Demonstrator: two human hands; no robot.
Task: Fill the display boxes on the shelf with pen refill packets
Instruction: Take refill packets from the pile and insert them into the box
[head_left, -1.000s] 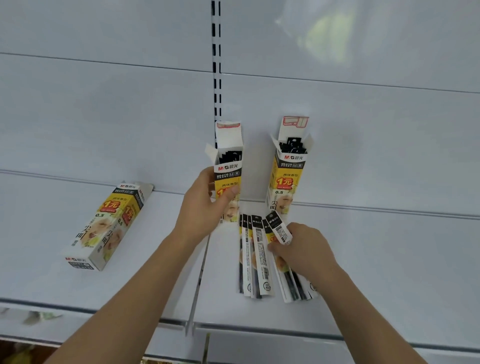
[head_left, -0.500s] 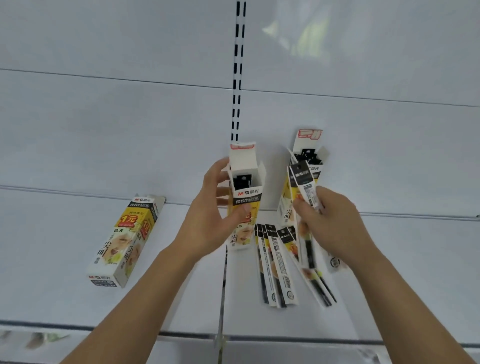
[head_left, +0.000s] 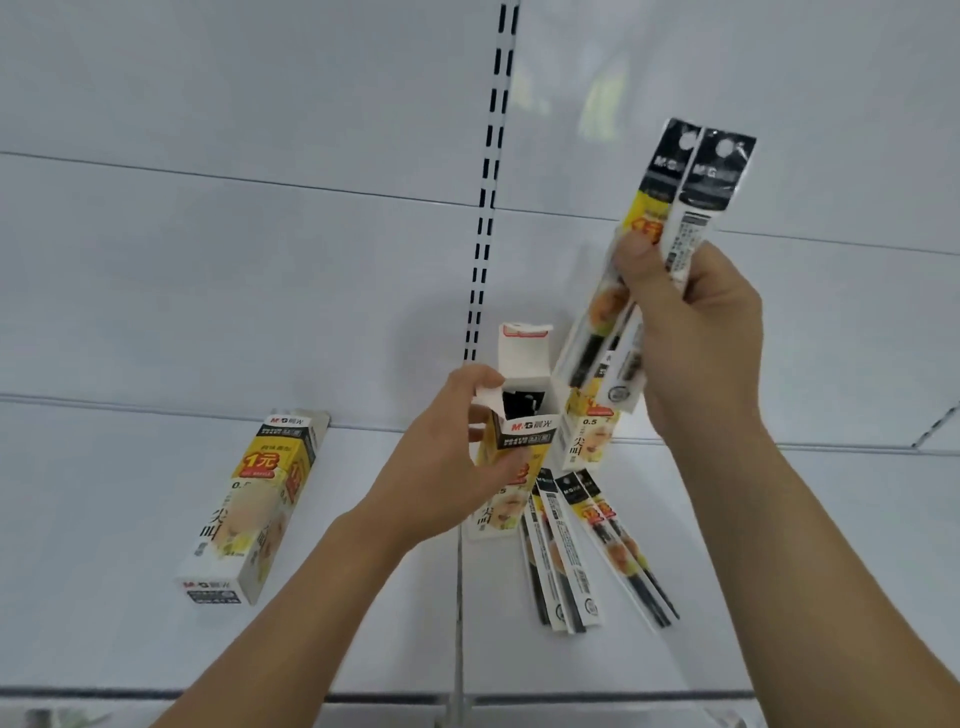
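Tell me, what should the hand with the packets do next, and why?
Probably lower the packets, bottom ends first, into the open box. The right hand holds them raised above it, and the left hand grips that box upright with its flap open.

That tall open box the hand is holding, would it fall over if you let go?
Probably. The open display box is tall and narrow, so it looks tippy, and the left hand steadies it. It is thin cardboard, likely light. The closed box lying flat looks steadier.

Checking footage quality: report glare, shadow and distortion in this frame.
Head view: pale glare patch on the back panel; soft shadow behind the open display box; wide-angle bending of the shelf edge; print on the raised refill packets slightly soft.
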